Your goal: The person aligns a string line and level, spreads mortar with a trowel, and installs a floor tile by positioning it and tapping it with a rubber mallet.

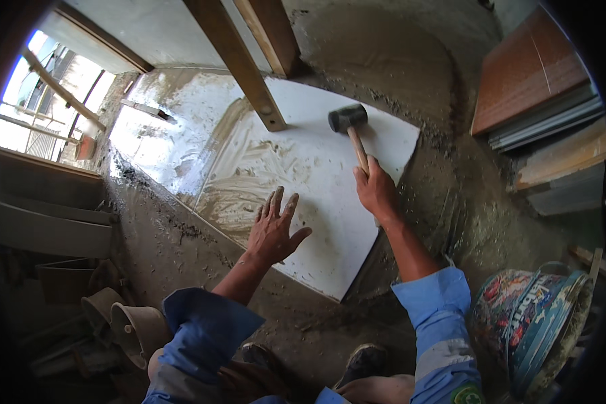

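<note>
My right hand (377, 188) is closed round the wooden handle of a mallet (348, 118) with a black head. The mallet's head is over the far right part of a white tile (377, 151). My left hand (274, 225) is open, fingers spread, palm down at the near part of the tile; whether it touches the surface I cannot tell. Grey-brown mud smears the middle of the tile beyond my left hand. A long brown bar (239, 67) slants down from the top, its holed end at the tile's far part.
Wet mortar (377, 47) surrounds the tile. Another pale tile (161, 138) adjoins it at left, with a flat tool (148, 110) on it. Stacked boards (539, 74) stand at right, above a tilted paint bucket (528, 323). Mud-coated containers (138, 326) sit at lower left.
</note>
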The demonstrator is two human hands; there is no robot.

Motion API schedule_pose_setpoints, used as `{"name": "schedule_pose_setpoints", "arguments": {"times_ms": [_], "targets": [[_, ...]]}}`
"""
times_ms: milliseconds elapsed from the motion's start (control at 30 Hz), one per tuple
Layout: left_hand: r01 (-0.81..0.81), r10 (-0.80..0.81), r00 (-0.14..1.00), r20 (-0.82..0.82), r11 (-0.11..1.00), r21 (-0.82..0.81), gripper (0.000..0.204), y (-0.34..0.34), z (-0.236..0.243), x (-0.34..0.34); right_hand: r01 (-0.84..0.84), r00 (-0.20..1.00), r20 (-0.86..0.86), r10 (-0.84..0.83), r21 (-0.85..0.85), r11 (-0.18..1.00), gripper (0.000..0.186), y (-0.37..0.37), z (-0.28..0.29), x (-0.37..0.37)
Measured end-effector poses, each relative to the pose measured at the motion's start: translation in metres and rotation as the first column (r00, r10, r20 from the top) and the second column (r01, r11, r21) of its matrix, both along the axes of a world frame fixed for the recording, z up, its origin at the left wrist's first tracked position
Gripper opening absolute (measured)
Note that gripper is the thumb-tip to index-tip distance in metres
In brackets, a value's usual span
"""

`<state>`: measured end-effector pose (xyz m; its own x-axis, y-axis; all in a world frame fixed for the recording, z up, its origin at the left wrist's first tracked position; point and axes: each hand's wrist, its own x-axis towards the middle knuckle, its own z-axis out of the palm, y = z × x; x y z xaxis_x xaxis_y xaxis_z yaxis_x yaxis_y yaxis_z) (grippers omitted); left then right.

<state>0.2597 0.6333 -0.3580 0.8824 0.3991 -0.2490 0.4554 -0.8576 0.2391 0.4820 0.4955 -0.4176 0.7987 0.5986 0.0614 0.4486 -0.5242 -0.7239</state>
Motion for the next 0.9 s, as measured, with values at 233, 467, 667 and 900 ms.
{"name": "schedule_pose_setpoints", "arguments": {"times_ms": [233, 467, 667, 900], "targets": [[-0.342, 0.342, 0.939, -0.038, 0.94, 0.002, 0.108, 0.034, -0.025, 0.013, -0.026, 0.997, -0.073, 0.024, -0.031, 0.999, 0.035, -0.002, 0.0, 0.0], [-0.336, 0.344, 0.936, -0.078, 0.937, 0.099, 0.114, 0.032, -0.026, 0.01, -0.046, 0.997, -0.06, 0.043, -0.05, 0.998, 0.046, 0.003, 0.007, 0.007], [-0.322, 0.33, 0.94, -0.092, 0.942, 0.093, 0.113, 0.03, -0.022, 0.014, -0.041, 0.993, -0.113, 0.039, -0.018, 0.999, 0.045, -0.004, -0.006, 0.017], [-0.3, 0.284, 0.946, -0.155, 0.95, -0.09, 0.104, 0.051, 0.0, -0.034, -0.036, 0.858, -0.514, 0.013, -0.035, 0.999, 0.029, 0.009, 0.029, 0.002]]}}
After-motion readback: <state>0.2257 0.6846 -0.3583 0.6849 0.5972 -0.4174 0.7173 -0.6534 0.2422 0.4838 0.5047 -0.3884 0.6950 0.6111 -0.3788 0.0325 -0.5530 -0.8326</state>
